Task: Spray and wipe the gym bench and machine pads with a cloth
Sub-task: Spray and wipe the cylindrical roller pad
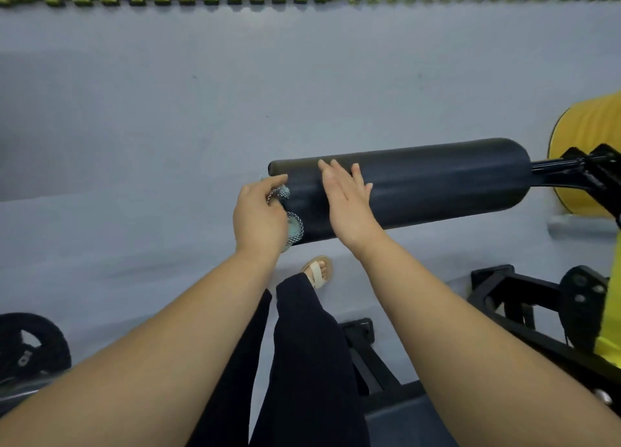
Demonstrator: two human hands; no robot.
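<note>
Roller pad (420,184): black cylinder, lay horizontal on a black machine arm (551,165) above the grey floor (134,127). Cloth (295,226): pale teal, bunched, was pressed against the pad's left end. Left hand (260,214): grip curled round the cloth. Right hand (347,201): grip wide, fingers straight, rested flat on the pad just beside the cloth. Weight plate (30,345): lay lower left.

You have two hands — left hand (260,216), right hand (349,204) — one cloth (295,226), one roller pad (437,181), one weight plate (30,345) at 8 o'clock, one sandal (317,271).
</note>
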